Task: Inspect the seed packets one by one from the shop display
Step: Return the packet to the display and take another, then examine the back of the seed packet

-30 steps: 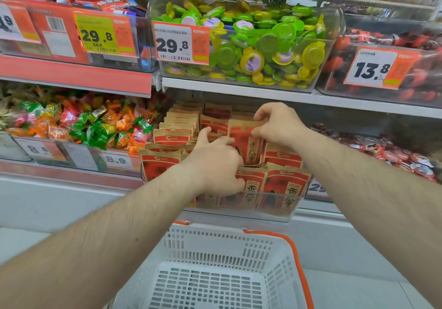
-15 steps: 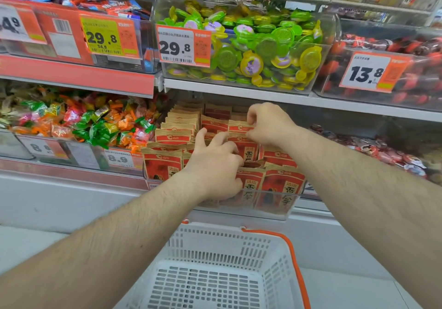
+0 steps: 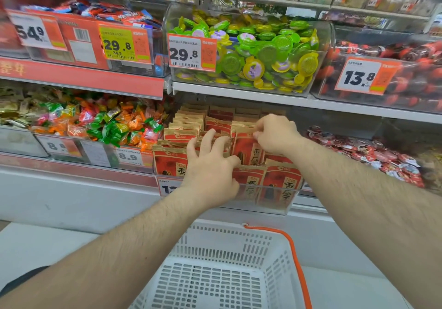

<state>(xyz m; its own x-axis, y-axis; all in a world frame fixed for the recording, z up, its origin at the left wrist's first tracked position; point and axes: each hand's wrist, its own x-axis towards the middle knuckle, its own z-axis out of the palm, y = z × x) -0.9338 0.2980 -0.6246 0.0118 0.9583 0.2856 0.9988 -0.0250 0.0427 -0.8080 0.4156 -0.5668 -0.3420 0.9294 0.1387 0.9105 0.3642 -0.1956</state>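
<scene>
Sunflower seed packets: red-and-kraft pouches, upright in clear shelf bin. Likely light, crinkly, pliable; take by top seam. Right hand pinches one packet's top; left hand fingers spread, parting the row.

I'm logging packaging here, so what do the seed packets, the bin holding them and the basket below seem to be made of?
Seed packets: likely kraft-style paper or paper-look film, matte tan edges, red printed panel.
Bin: clear rigid plastic; packets show through its front.
Basket: white moulded plastic with slotted walls, orange rim.
</scene>
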